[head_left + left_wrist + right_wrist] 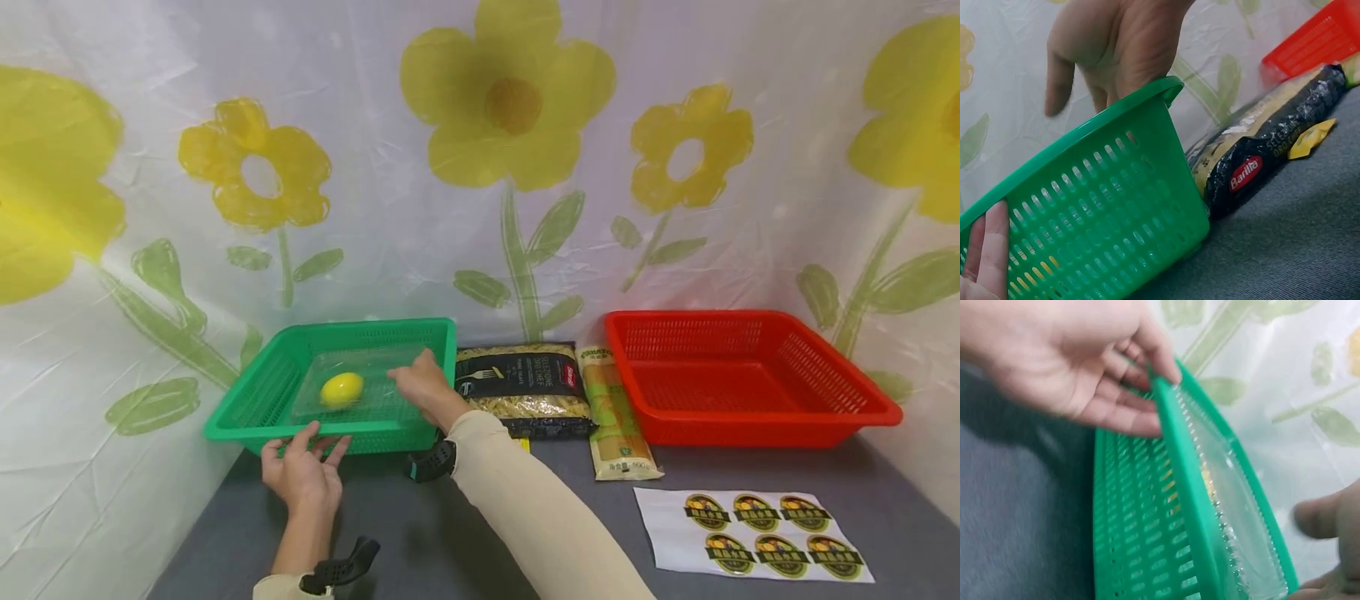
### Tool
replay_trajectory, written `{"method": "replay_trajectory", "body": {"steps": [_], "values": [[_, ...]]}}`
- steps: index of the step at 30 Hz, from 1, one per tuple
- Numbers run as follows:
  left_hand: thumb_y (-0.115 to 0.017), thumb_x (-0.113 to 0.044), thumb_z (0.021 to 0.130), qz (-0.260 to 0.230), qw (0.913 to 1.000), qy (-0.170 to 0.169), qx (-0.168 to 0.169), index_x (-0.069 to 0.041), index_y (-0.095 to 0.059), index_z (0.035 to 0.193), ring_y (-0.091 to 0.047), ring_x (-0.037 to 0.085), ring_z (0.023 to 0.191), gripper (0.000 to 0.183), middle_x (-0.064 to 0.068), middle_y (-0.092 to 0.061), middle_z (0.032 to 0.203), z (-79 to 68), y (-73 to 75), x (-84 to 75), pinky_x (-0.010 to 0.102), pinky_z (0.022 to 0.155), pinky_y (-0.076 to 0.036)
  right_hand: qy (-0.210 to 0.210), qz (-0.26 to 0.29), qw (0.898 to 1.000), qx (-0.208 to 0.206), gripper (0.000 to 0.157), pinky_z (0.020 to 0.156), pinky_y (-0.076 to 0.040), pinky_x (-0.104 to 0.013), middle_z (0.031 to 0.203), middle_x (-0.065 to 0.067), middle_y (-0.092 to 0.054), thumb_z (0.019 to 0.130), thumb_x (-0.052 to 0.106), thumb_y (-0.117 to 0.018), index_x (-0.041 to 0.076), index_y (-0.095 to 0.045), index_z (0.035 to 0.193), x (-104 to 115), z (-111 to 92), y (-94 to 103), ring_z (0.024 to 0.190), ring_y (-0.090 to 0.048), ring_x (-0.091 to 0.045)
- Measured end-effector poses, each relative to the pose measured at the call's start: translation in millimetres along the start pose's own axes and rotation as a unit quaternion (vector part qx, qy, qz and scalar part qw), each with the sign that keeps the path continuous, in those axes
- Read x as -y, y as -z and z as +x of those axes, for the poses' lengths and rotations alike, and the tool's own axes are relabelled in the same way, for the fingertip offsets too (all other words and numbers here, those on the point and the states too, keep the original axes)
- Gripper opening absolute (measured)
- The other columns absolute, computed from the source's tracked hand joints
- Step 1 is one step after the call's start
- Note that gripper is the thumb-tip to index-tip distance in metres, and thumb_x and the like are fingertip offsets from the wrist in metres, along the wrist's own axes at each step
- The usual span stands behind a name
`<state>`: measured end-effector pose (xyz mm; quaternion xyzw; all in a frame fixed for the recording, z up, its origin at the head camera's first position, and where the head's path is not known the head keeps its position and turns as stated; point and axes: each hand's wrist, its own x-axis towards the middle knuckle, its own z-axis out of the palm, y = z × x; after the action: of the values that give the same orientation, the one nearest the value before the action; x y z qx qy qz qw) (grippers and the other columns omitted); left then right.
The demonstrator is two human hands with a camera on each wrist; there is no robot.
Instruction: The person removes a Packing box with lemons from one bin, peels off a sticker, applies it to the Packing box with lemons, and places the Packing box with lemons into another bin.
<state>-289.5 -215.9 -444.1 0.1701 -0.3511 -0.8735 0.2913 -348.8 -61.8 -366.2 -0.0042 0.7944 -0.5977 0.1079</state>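
In the head view a green basket (408, 437) holds a clear plastic container (382, 367) and a yellow lemon (341, 390). At the basket's front rim is my left hand (303, 475). One finger lies over the rim and other fingers (1125, 415) press beneath it, on the slotted outer wall. My right hand (423, 383) reaches over the basket's right side, above the container's right end. Its thumb (1319, 515) stands well apart from the other fingers. Whether those fingers touch the container is hidden.
Right of the green basket lie a black Barilla pasta bag (525, 387) and a long yellowish noodle packet (618, 425). A small yellow packet (1312, 139) is beside the pasta. The red basket (757, 427) stands farther right, behind a white sticker sheet (675, 533). A flowered curtain (375, 242) hangs behind.
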Motion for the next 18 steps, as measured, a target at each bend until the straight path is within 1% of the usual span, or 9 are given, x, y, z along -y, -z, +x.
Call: {"method": "replay_trajectory", "body": {"steps": [1,2,4,5,7,9,14,17,18], "values": [[-0.059,-0.001,0.099,-0.003,1.0000,-0.001,0.001,-0.011,-0.029,0.094,-0.059,0.025,0.061,0.032,0.013,-0.044,0.104,-0.2,0.0,-0.3,0.042,0.071,-0.064,0.001,-0.025,1.000,0.005,0.076,0.091,-0.053,-0.046,0.165,-0.016,-0.026,0.105,0.022,-0.052,0.007,-0.006,0.163,0,2,-1.4,0.105,-0.063,-0.028],[-0.059,0.000,0.099,-0.005,1.0000,-0.002,0.003,-0.011,-0.028,0.094,-0.059,0.025,0.060,0.033,0.013,-0.044,0.103,-0.6,0.0,-0.6,0.042,0.071,-0.064,0.003,-0.054,0.998,0.013,0.071,0.076,-0.054,-0.041,0.160,-0.018,-0.035,0.105,0.017,-0.049,0.005,-0.010,0.163,0,4,-2.6,0.081,-0.062,-0.023],[-0.059,0.000,0.099,-0.008,0.9999,-0.004,0.006,-0.011,-0.027,0.094,-0.059,0.026,0.061,0.035,0.013,-0.044,0.103,-1.4,-0.3,-1.3,0.042,0.071,-0.064,0.007,-0.119,0.993,0.021,0.061,0.054,-0.041,-0.035,0.140,-0.021,-0.053,0.105,0.013,-0.045,0.001,-0.021,0.160,1,9,-6.2,0.050,-0.036,-0.016],[-0.060,0.000,0.099,-0.010,0.9999,-0.003,0.007,-0.012,-0.026,0.094,-0.059,0.026,0.061,0.036,0.013,-0.044,0.103,-1.7,-0.6,-1.7,0.043,0.071,-0.064,0.008,-0.146,0.989,0.025,0.057,0.049,-0.033,-0.034,0.125,-0.020,-0.058,0.106,0.013,-0.043,0.000,-0.026,0.159,1,11,-8.1,0.047,-0.022,-0.015],[-0.060,0.000,0.099,-0.009,0.9999,-0.001,0.008,-0.012,-0.025,0.094,-0.059,0.026,0.062,0.037,0.013,-0.044,0.104,-2.3,-0.9,-2.6,0.043,0.071,-0.064,0.006,-0.187,0.982,0.028,0.048,0.047,-0.032,-0.033,0.097,-0.016,-0.057,0.107,0.016,-0.044,-0.001,-0.041,0.151,2,14,-11.5,0.044,-0.021,-0.013],[-0.059,0.000,0.099,-0.006,0.9999,-0.001,0.009,-0.012,-0.025,0.094,-0.059,0.026,0.062,0.037,0.013,-0.043,0.104,-2.8,-0.8,-3.4,0.043,0.072,-0.064,0.002,-0.206,0.978,0.023,0.040,0.047,-0.033,-0.034,0.081,-0.012,-0.051,0.107,0.019,-0.046,-0.001,-0.053,0.141,1,16,-15.0,0.044,-0.022,-0.014],[-0.059,-0.001,0.099,-0.002,1.0000,-0.002,0.009,-0.012,-0.024,0.093,-0.059,0.026,0.062,0.037,0.012,-0.041,0.105,-1.3,-0.2,-3.4,0.043,0.073,-0.064,0.006,-0.206,0.978,-0.015,0.022,0.045,-0.032,-0.035,0.070,-0.007,-0.045,0.104,0.018,-0.051,0.002,-0.065,0.110,-3,19,-22.6,0.044,-0.024,-0.015],[-0.059,-0.002,0.100,-0.004,0.9999,0.003,0.012,-0.013,-0.024,0.095,-0.060,0.025,0.063,0.037,0.013,-0.040,0.108,-0.1,0.8,-3.4,0.044,0.073,-0.064,0.007,-0.188,0.981,-0.041,0.024,0.044,-0.032,-0.034,0.072,-0.007,-0.048,0.101,0.017,-0.056,0.001,-0.063,0.118,-6,21,-26.3,0.044,-0.027,-0.016],[-0.059,-0.002,0.100,-0.006,0.9999,0.004,0.014,-0.013,-0.024,0.096,-0.060,0.025,0.063,0.037,0.013,-0.040,0.109,0.4,1.2,-3.6,0.044,0.074,-0.064,0.007,-0.181,0.982,-0.046,0.033,0.044,-0.031,-0.034,0.071,-0.007,-0.049,0.101,0.017,-0.057,0.000,-0.060,0.128,-7,21,-26.9,0.044,-0.027,-0.016]]}}
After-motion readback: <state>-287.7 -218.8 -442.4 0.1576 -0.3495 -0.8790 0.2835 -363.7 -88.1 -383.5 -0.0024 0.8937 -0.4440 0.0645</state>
